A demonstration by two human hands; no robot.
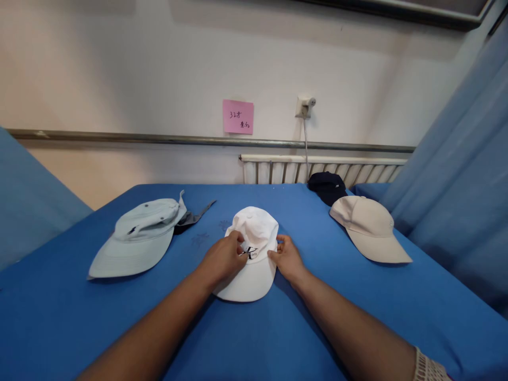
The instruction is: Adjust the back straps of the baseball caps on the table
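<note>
A white baseball cap (pixel 254 225) with a dark logo on its front lies on the blue-covered table, brim toward me. My left hand (pixel 225 258) grips the cap's left side near the logo, its fingers bent against the fabric. On the opposite side, my right hand (pixel 289 258) pinches the cap's edge just above the brim, thumb on the front and fingers behind. Part of the logo and the left edge of the crown are hidden by my left hand.
Left of me lies a pale blue cap (pixel 138 238), with a grey cap (pixel 192 218) partly behind it. A beige cap (pixel 367 222) and a navy cap (pixel 327 186) sit at the right. Blue curtains (pixel 456 159) flank the table (pixel 246 344); a radiator (pixel 278 170) stands behind.
</note>
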